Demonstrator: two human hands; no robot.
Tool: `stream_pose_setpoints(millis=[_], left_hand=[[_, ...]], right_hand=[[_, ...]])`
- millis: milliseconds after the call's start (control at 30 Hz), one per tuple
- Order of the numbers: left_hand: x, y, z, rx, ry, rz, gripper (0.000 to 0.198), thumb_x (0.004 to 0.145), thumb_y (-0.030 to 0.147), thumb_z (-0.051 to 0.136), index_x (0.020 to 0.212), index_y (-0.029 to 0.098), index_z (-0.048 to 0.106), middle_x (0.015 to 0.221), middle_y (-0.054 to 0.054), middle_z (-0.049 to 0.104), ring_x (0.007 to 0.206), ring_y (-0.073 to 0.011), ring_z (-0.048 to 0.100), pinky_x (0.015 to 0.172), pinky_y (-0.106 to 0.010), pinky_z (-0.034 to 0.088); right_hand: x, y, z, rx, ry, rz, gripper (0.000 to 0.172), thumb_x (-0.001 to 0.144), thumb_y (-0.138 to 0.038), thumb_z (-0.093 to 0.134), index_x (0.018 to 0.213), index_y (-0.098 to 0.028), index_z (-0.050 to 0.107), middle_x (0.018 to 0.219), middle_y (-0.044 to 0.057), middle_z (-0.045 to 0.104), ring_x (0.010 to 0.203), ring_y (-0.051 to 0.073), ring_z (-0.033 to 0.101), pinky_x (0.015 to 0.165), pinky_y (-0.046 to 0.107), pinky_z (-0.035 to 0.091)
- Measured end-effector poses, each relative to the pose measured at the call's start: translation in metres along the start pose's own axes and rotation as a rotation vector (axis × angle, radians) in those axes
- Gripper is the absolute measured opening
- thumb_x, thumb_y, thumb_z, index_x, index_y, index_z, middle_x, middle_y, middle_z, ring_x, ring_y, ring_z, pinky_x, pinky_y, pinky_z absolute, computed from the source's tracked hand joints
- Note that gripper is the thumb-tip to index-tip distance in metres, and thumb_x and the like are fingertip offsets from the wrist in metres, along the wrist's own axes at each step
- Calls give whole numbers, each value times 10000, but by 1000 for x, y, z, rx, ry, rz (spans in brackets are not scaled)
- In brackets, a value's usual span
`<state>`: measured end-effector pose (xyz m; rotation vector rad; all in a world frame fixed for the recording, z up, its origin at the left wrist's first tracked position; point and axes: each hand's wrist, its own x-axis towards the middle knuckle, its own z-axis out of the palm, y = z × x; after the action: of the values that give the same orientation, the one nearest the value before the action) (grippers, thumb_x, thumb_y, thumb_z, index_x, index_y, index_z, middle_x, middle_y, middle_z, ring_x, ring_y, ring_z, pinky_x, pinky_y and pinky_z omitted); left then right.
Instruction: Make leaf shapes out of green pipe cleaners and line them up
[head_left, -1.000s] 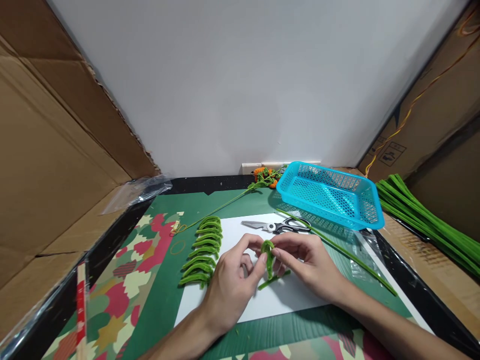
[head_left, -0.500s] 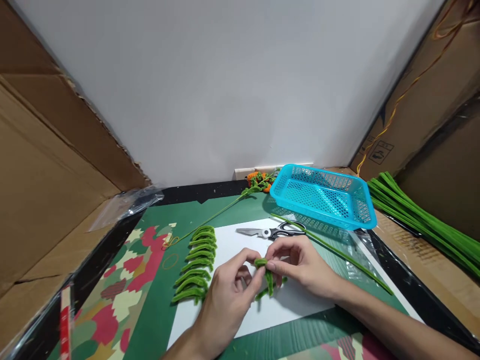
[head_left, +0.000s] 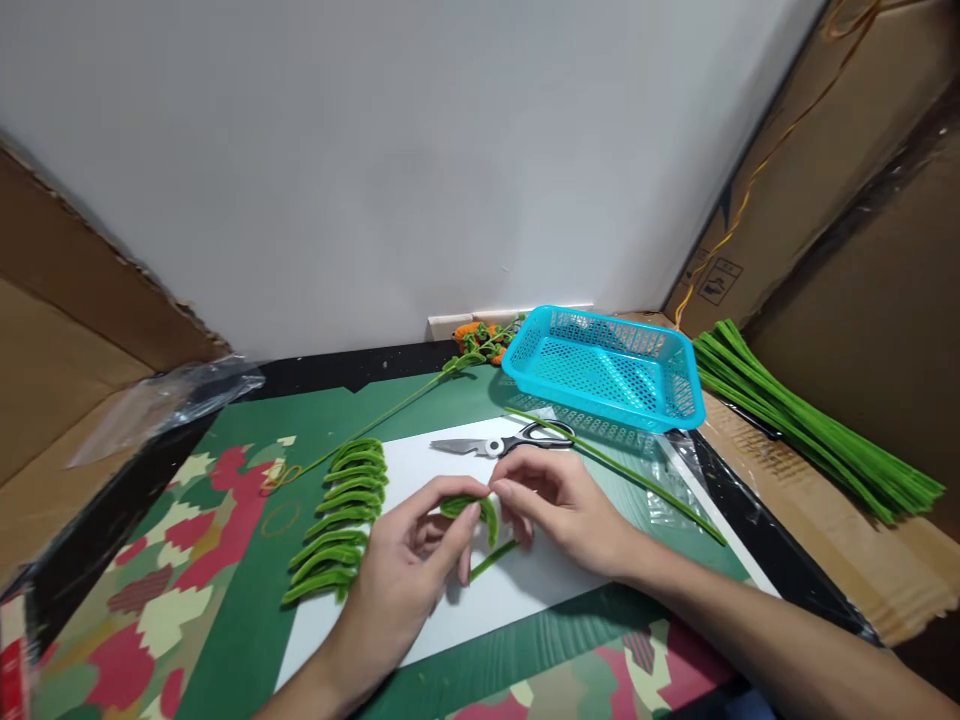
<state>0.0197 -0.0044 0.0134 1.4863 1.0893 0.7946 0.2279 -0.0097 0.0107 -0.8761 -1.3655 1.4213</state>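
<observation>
Both our hands meet over the white paper sheet (head_left: 420,468) at the middle of the green-matted worktop (head_left: 337,400). Our left hand (head_left: 401,575) and our right hand (head_left: 574,510) each close a narrow grip, thumb against forefinger, on the short bent fuzzy green pipe-cleaner piece (head_left: 484,512). It arches between the fingertips just above the sheet, and one loose end trails down towards seven o'clock onto the paper.

At nine o'clock from it lies a row of curved green pipe-cleaner leaves (head_left: 341,520), side by side along the sheet's left edge. At twelve o'clock, just beyond our right hand, steel scissors with black handles (head_left: 499,443) lie flat. At one o'clock sits a turquoise perforated plastic basket (head_left: 607,365), and a long straight green pipe-cleaner stem (head_left: 622,468) runs slantwise in front of it. At three o'clock, off the mat, a thick bundle of straight green pipe cleaners (head_left: 810,435) rests on brown cardboard (head_left: 817,540). A small orange-and-green pipe-cleaner flower (head_left: 480,338) lies by the wall at twelve o'clock.
</observation>
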Motion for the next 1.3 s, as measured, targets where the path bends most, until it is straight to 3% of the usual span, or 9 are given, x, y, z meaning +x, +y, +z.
stream_pose_setpoints(millis=[133,333,567,733,867,967,1067,1200,1300], left_hand=[[5,7,-4,-76,100,-24,324,959,469,729,1110,209,607,525,57,661,309,-81,505,330,-133,347],[0,11,2,-121,-25,-77,347,926,455,767,1102,169,678,655,-8,734,399,-133,655,328,-137,357],[-4,14,4,-149,-146,-106,204,877,321,800,956,133,805,680,-26,758,317,-50,516,336,-137,353],[-8,15,7,-79,-113,-137,190,862,311,757,926,139,806,601,14,701,303,-66,475,287,-152,333],[-10,16,7,110,-39,18,199,910,288,677,891,145,815,636,-5,724,391,-75,492,351,-165,373],[-9,17,4,269,41,142,174,903,266,699,835,159,817,634,-7,716,473,-84,504,426,-173,383],[-4,19,-2,229,83,96,174,923,322,721,944,169,801,703,-17,749,452,-88,516,419,-191,400],[-1,24,-10,43,71,14,297,973,436,690,1091,165,726,866,-71,809,423,-101,563,428,-231,475],[-3,26,-14,207,105,104,231,1004,398,648,1080,194,726,848,-42,798,543,-138,638,513,-243,499]], right_hand=[[-9,-4,-3,-398,40,-238,144,1017,-204,619,1137,-187,697,847,11,687,668,121,617,604,229,498],[-13,6,-3,-650,73,-587,166,1027,-141,631,1183,-162,682,904,59,717,740,154,642,672,274,527],[-15,5,-2,-726,41,-682,172,1024,-129,625,1186,-141,682,923,89,729,751,167,663,663,277,538],[-20,15,3,-879,94,-770,218,1038,-105,590,1220,-146,703,874,81,743,676,157,651,585,262,496],[-22,19,5,-919,140,-815,271,1027,-85,582,1275,-119,687,805,66,730,612,147,629,543,255,469],[-18,15,0,-950,117,-805,204,1048,-137,581,1196,-117,721,765,60,717,597,150,623,536,263,456],[-13,7,-8,-952,137,-680,174,1057,-217,609,1001,-141,755,722,49,706,589,154,618,551,273,451],[-8,-6,-12,-801,214,-390,328,1077,-323,595,816,-180,735,659,16,694,552,142,595,537,262,431],[-6,-8,-13,-807,165,-307,418,1089,-352,558,736,-183,702,614,6,653,529,137,541,514,266,374]])
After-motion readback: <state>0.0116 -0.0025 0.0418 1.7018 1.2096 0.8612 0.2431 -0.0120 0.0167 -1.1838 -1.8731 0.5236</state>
